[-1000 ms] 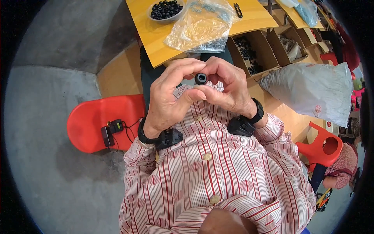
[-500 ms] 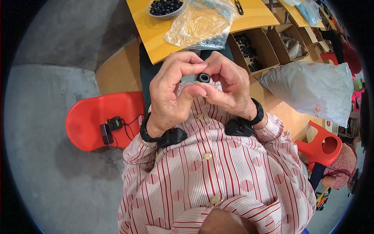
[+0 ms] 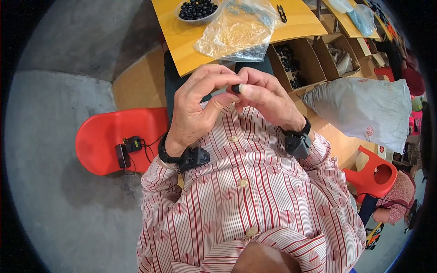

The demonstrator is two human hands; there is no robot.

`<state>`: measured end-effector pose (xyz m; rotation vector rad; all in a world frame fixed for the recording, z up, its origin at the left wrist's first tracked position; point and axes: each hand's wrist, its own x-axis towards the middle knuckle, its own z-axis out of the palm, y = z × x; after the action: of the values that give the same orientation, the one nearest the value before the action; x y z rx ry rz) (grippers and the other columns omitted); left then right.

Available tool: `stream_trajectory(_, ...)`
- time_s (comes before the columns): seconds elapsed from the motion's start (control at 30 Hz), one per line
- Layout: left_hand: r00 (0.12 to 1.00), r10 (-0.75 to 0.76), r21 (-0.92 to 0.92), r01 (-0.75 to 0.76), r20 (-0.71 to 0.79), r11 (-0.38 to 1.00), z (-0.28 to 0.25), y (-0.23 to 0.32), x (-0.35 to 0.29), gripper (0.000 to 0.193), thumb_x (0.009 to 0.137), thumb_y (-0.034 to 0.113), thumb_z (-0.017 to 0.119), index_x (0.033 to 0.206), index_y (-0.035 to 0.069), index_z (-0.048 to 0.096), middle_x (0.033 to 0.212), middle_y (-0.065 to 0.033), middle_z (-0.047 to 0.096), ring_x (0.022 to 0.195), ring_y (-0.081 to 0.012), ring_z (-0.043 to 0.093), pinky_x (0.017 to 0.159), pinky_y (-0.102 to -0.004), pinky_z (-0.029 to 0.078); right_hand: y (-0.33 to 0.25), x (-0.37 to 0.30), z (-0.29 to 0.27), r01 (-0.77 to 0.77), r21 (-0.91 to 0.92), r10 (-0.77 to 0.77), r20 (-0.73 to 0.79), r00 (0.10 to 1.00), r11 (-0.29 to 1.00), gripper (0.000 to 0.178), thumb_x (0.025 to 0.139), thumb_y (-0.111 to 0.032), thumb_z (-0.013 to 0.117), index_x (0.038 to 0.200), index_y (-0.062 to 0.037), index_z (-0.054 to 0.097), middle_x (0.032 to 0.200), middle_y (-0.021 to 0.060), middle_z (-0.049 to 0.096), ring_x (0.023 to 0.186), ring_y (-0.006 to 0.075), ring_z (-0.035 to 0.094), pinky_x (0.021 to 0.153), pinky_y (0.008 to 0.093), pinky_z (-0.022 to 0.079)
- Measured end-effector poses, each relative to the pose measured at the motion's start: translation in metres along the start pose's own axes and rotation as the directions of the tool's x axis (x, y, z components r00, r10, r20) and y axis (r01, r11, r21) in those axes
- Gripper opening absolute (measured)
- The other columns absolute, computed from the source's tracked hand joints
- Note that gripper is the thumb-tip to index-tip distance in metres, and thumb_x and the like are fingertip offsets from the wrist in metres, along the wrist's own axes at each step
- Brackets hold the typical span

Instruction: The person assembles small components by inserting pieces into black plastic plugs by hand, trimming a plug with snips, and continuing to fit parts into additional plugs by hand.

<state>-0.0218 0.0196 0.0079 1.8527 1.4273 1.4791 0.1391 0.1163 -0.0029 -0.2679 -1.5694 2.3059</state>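
Note:
A small black ring-shaped part [image 3: 236, 88] sits between my two hands, in front of my striped shirt. My right hand [image 3: 271, 100] pinches it, the thumb lying over its right side and covering much of it. From the other side my left hand [image 3: 195, 102] closes in, index finger and thumb curved with their tips at the part. Beyond my hands, on the yellow table [image 3: 182, 54], stands a clear bowl [image 3: 200, 20] of similar black parts. Beside it lies a clear plastic bag [image 3: 239, 32] with small pale bluish pieces in it.
Black thread snips [image 3: 282, 13] lie on the table. An open cardboard box [image 3: 314, 61] below holds more black parts. A big whitish sack [image 3: 362, 109] stands at the right, near a red stool [image 3: 373, 175]. A red chair [image 3: 98, 141] with black devices is at left. Another person [image 3: 400, 193] sits at far right.
My right hand has rolled over, its thumb now across the black part. The part has turned, and its open end no longer faces up. My left wrist has shifted slightly left.

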Motion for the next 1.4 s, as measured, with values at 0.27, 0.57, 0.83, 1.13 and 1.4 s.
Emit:
stream_trajectory(0.27, 0.979, -0.192, -0.179, 0.177, -0.072, 0.968, 0.012, 0.004, 0.004, 0.025, 0.078, 0.000, 0.064, 0.102, 0.001, 0.061, 0.097, -0.0082, 0.060, 0.082, -0.0156, 0.061, 0.075, -0.0271, 0.049, -0.001, 0.002, 0.004, -0.024, 0.445, 0.093, -0.135, 0.987, 0.895, 0.023, 0.090, -0.028, 0.057, 0.094, -0.0058, 0.055, 0.091, 0.0008, 0.056, 0.080, 0.0074, 0.052, 0.070, 0.0256, 0.046)
stream_trajectory(0.57, 0.936, -0.351, -0.260, 0.338, -0.004, 0.904, -0.002, -0.006, -0.008, 0.024, 0.081, -0.002, 0.060, 0.105, -0.002, 0.059, 0.100, -0.0066, 0.058, 0.087, -0.0117, 0.054, 0.080, -0.0236, 0.043, 0.006, 0.003, -0.016, 0.063, 0.694, 0.189, -0.282, 0.941, 0.717, 0.025, 0.092, -0.027, 0.051, 0.089, -0.0024, 0.053, 0.079, 0.0024, 0.048, 0.074, 0.0121, 0.046, 0.070, 0.0263, 0.045)
stream_trajectory(0.83, 0.895, -0.445, -0.284, 0.426, -0.004, 0.859, -0.023, -0.011, -0.027, 0.022, 0.087, -0.001, 0.056, 0.109, -0.002, 0.057, 0.101, -0.0047, 0.057, 0.090, -0.0095, 0.052, 0.082, -0.0212, 0.041, 0.012, 0.002, -0.028, 0.032, 0.867, 0.193, -0.146, 0.970, 0.497, 0.022, 0.090, -0.022, 0.057, 0.094, -0.0006, 0.052, 0.089, 0.0057, 0.056, 0.075, 0.0115, 0.050, 0.066, 0.0286, 0.048)
stream_trajectory(1.13, 0.863, -0.506, -0.261, 0.484, -0.020, 0.835, -0.030, -0.016, -0.038, 0.021, 0.088, 0.002, 0.056, 0.109, -0.001, 0.057, 0.098, -0.0040, 0.059, 0.090, -0.0089, 0.053, 0.080, -0.0203, 0.042, 0.007, 0.004, -0.023, 0.129, 0.817, 0.160, -0.260, 0.952, 0.562, 0.023, 0.093, -0.021, 0.049, 0.090, 0.0012, 0.050, 0.082, 0.0054, 0.047, 0.076, 0.0144, 0.044, 0.070, 0.0273, 0.045)
stream_trajectory(1.4, 0.853, -0.523, -0.245, 0.506, -0.004, 0.827, -0.030, -0.017, -0.041, 0.021, 0.088, 0.002, 0.056, 0.108, -0.001, 0.057, 0.099, -0.0035, 0.059, 0.089, -0.0085, 0.053, 0.080, -0.0204, 0.043, 0.008, 0.004, -0.022, 0.173, 0.788, 0.124, -0.301, 0.946, 0.591, 0.020, 0.092, -0.020, 0.051, 0.088, -0.0004, 0.050, 0.082, 0.0039, 0.046, 0.075, 0.0120, 0.043, 0.071, 0.0280, 0.045)
